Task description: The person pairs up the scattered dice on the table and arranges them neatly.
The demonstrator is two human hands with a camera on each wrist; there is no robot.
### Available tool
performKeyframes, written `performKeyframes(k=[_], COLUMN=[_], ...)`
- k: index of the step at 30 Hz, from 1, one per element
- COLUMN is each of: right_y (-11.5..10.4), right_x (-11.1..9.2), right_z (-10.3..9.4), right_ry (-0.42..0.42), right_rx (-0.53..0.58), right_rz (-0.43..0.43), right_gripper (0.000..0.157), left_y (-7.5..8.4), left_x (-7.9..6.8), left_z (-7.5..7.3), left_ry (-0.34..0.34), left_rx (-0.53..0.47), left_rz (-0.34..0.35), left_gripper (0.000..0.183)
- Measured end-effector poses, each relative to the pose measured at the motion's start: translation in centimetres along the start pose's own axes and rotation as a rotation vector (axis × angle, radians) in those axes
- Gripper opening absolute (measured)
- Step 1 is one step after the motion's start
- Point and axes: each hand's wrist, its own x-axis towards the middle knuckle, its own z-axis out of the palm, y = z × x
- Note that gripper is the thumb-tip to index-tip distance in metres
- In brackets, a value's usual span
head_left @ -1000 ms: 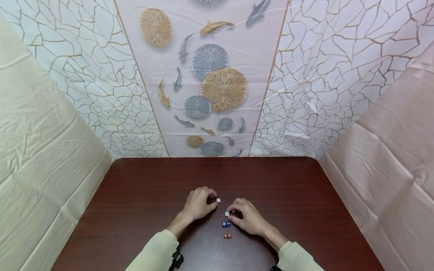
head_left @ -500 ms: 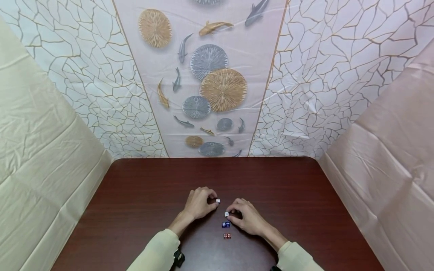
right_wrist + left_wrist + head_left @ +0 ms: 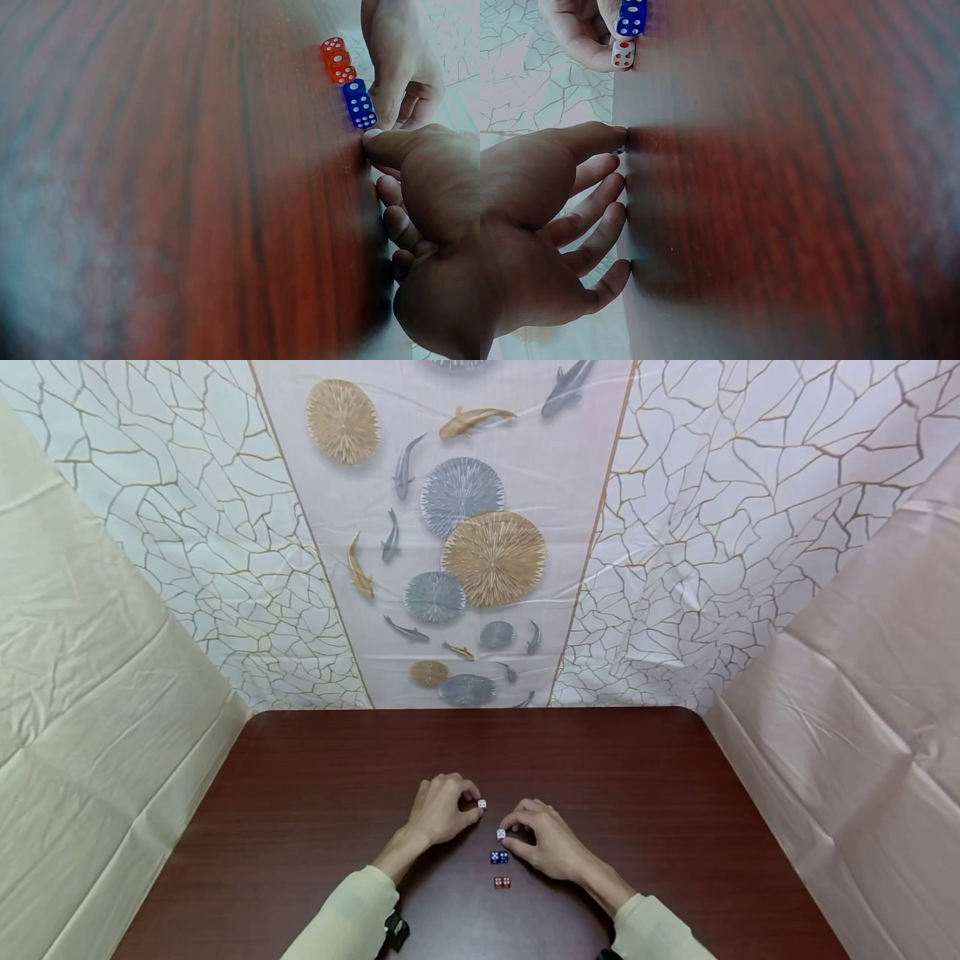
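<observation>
Between thumb and index finger, my left hand [image 3: 438, 810] pinches a small white die [image 3: 482, 805] on the dark wooden table. In the left wrist view most of that die [image 3: 619, 150] is hidden by the thumb, and the other fingertips rest at the tabletop. My right hand [image 3: 552, 843] pinches a second white die [image 3: 501, 834], nearer to me and a little to the right. Its red and white pips show on the white die [image 3: 623, 55] in the left wrist view. Just in front of the right thumb sits a pair of blue dice [image 3: 499, 857], side by side.
Closer to me than the blue dice, a pair of red dice [image 3: 502, 883] lies side by side. The brown table [image 3: 315, 793] ends at a patterned cloth backdrop [image 3: 465, 635], with plain cloth walls on the left [image 3: 97, 693] and right [image 3: 847, 693].
</observation>
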Motion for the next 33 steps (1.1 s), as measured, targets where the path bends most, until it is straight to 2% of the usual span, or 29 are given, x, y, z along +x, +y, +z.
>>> performKeyframes(k=[23, 33], right_y=[0.06, 0.17], right_x=[-0.01, -0.21], right_z=[0.02, 0.18], right_ry=[0.003, 0.036], right_rx=[-0.002, -0.014], right_rz=[-0.014, -0.041], right_gripper=[0.013, 0.013], left_y=[0.02, -0.14], left_x=[-0.06, -0.46], left_z=[-0.17, -0.15], left_ry=[-0.007, -0.008], left_rx=[-0.008, -0.014], left_rz=[0.007, 0.022], left_gripper=[0.011, 0.010])
